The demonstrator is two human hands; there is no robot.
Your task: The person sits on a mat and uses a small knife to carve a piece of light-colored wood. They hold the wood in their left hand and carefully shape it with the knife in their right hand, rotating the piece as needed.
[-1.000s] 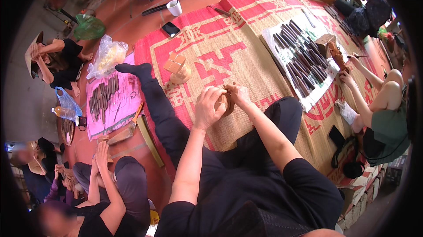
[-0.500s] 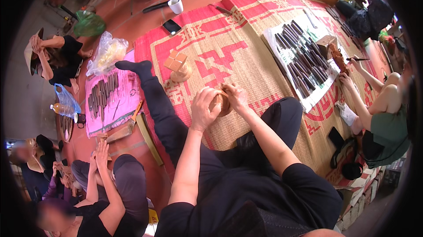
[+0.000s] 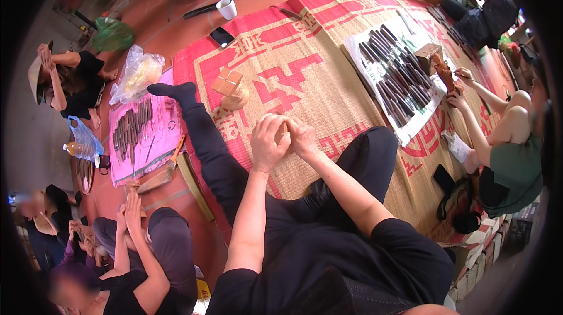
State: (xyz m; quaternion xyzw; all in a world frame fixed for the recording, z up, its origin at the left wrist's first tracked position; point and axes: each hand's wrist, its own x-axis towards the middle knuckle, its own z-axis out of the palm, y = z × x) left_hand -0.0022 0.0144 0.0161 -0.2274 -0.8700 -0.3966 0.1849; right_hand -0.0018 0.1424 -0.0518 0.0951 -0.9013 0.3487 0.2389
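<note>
Both of my hands are wrapped round a brown, wooden-looking piece (image 3: pixel 283 132) in front of my lap, above the mat. My left hand (image 3: pixel 269 139) closes over its left side with fingers curled across the top. From the other side my right hand (image 3: pixel 301 137) grips it, fingers bent and close to the left fingertips. Most of the piece is covered by the hands, so its exact kind cannot be made out. Beyond them stands a pale round wooden piece (image 3: pixel 235 99) with a brown square block (image 3: pixel 227 81) on top.
A red-and-tan woven mat (image 3: pixel 346 98) lies under me. Dark-handled tools (image 3: pixel 399 75) cover a white sheet on the right; more tools (image 3: pixel 132 127) lie on pink cloth. A phone (image 3: pixel 221 37) and white cup (image 3: pixel 226 8) are farther off. At right, a co-worker holds a carved figure (image 3: pixel 444 72).
My right hand has shifted slightly left and down, closing over the piece, which now shows much less. The whole view has moved a little. The co-worker's tool hand at right has moved.
</note>
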